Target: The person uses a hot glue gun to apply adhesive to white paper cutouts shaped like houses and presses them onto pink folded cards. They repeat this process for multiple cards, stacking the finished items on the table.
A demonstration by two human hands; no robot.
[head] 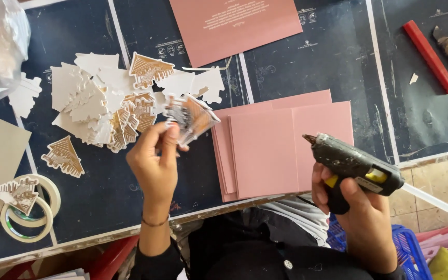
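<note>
My left hand [154,163] pinches a house-shaped paper cutout [192,117] between thumb and fingertips, fingers closed narrow on its lower edge; the cutout is blurred, so it may be more than one piece. At ten o'clock from it lies a heap of similar cutouts [105,101] on the counter [105,192]. My right hand [361,207] wraps fully around a black glue gun [356,163], nozzle over the pink cards [270,150].
</note>
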